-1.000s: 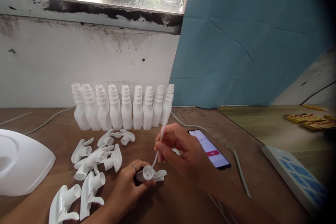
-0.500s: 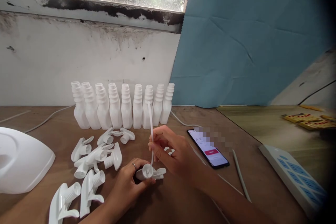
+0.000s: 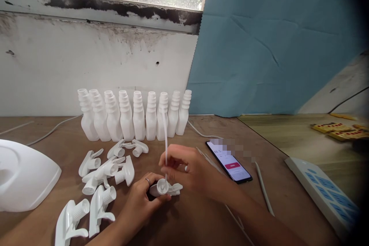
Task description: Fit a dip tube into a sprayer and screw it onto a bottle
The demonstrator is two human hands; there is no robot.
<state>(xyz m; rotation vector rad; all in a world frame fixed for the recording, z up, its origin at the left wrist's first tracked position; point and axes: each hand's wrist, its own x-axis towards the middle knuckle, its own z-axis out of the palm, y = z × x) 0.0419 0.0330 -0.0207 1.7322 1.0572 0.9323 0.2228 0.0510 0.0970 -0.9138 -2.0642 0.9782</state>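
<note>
My left hand (image 3: 145, 196) is closed around a white trigger spray head (image 3: 162, 187), its round collar facing up and its lever pointing right. Between the thumb and fingers of my right hand (image 3: 184, 165) is a thin translucent plastic tube (image 3: 165, 132), standing nearly upright. The tube's lower end meets the collar; how deep it sits inside I cannot tell. Left of my hands, several loose spray heads (image 3: 100, 177) lie on the brown table (image 3: 184, 226). Behind them several white bottles (image 3: 138, 119) stand uncapped in a row against the wall.
A phone (image 3: 229, 161) with a lit screen lies to the right, beside a grey rod (image 3: 264, 190) and thin tubes partly under my right arm. A white curved object (image 3: 25, 177) fills the left edge. At far right sits a white box with blue markings (image 3: 323, 190).
My right hand has slid slightly down the tube, nearer the spray head, with its fingers more curled. My left hand keeps its hold on the spray head, almost unmoved.
</note>
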